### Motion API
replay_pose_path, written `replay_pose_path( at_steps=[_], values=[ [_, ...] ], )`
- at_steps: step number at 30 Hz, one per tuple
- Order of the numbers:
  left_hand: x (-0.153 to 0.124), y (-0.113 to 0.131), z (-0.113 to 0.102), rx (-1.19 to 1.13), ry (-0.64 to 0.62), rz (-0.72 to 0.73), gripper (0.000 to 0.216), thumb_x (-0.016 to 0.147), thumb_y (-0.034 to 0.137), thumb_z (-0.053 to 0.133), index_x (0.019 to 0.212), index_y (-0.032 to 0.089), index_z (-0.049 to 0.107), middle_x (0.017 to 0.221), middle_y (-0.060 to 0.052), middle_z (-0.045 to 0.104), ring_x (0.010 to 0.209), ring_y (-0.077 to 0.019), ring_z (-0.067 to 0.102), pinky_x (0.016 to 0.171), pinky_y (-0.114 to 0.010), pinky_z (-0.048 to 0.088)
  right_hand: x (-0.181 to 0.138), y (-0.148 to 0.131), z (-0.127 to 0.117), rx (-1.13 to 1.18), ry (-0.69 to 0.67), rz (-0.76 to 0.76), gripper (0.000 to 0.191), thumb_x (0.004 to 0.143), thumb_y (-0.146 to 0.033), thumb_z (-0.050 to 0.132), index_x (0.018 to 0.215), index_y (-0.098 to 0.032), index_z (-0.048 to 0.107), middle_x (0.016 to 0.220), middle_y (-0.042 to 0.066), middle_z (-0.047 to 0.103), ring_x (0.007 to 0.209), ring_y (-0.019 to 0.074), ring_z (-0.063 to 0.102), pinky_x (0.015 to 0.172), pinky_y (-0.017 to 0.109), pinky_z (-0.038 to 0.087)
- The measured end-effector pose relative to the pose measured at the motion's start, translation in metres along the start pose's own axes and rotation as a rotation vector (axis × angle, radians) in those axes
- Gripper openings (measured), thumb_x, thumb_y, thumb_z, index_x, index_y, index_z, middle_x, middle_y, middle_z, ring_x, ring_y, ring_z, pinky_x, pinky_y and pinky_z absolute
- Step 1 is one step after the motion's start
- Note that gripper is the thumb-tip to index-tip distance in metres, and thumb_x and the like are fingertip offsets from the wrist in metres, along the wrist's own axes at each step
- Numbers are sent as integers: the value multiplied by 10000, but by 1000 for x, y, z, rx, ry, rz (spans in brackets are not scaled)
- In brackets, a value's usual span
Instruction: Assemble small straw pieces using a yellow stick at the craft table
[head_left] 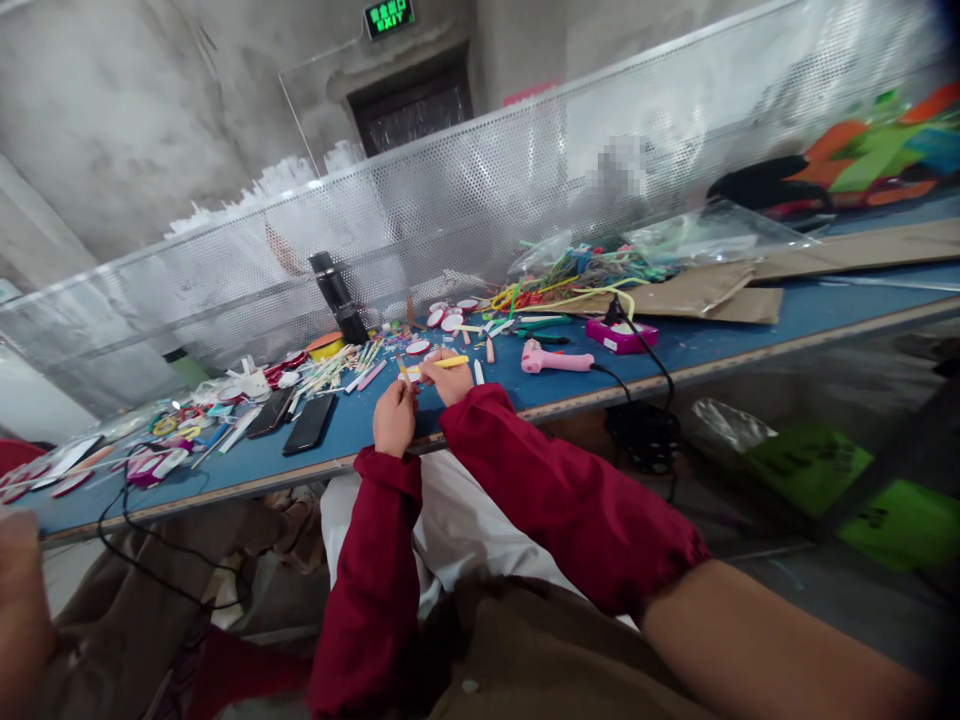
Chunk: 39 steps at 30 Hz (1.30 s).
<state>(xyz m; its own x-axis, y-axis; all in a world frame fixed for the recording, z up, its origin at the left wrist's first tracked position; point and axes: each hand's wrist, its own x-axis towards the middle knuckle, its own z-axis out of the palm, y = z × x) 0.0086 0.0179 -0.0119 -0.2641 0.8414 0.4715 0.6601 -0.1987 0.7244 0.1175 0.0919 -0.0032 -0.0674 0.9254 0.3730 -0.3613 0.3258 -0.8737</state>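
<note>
At the front edge of the blue-topped table (352,420), my left hand (395,418) is closed on a thin tan stick (403,368), which points upward. Just to its right, my right hand (448,380) pinches a yellow pen-like stick (452,362) lying across the fingers. Both hands are close together, and whether the two sticks touch is too small to tell. White discs with red rims (418,348) lie behind them. A pink corded tool shaped like a glue gun (556,358) rests to the right of my right hand. Dark phones (310,424) lie left of my left hand.
A black bottle (339,298) stands behind the sticks. Coloured cords (577,275), a magenta box (621,335) and cardboard (697,295) lie to the right. Small parts (217,405) clutter the left. A perforated metal screen (450,190) borders the back. Another person's blurred hand (21,610) shows at far left.
</note>
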Motion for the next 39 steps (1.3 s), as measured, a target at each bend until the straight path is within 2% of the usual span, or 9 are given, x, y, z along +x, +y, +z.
replay_pose_path(
  at_steps=[7,12,22,32,39],
  values=[
    [0,-1,0,25,11,13,245,966,331,455,794,216,585,694,0,613,651,-157,538,628,-268,362,0,1,1,-1,-11,-5,127,655,-294,660,620,-244,549,526,-56,621,534,130,560,572,257,467],
    [-1,1,0,30,-2,-5,239,967,327,439,855,217,620,705,0,625,661,-164,556,628,-272,362,1,2,0,-14,21,-4,131,658,-320,663,641,-241,560,546,-58,626,551,129,572,590,259,473],
    [-1,6,-1,99,8,15,265,967,360,468,785,215,594,687,-1,596,659,-165,521,640,-274,353,0,0,2,23,-52,-15,172,655,-333,685,648,-243,538,545,-54,633,537,126,573,572,255,483],
    [0,2,-1,48,6,-2,229,955,313,449,849,219,629,709,-2,627,668,-166,551,644,-272,362,1,3,-1,-23,53,-9,117,655,-316,666,647,-241,576,543,-64,621,571,133,589,590,254,467],
    [0,2,0,65,3,-3,256,960,369,462,793,222,588,705,1,619,667,-161,533,639,-271,346,-1,0,1,7,-17,-19,144,657,-330,675,647,-244,560,539,-56,628,541,133,584,581,262,488]
  ],
)
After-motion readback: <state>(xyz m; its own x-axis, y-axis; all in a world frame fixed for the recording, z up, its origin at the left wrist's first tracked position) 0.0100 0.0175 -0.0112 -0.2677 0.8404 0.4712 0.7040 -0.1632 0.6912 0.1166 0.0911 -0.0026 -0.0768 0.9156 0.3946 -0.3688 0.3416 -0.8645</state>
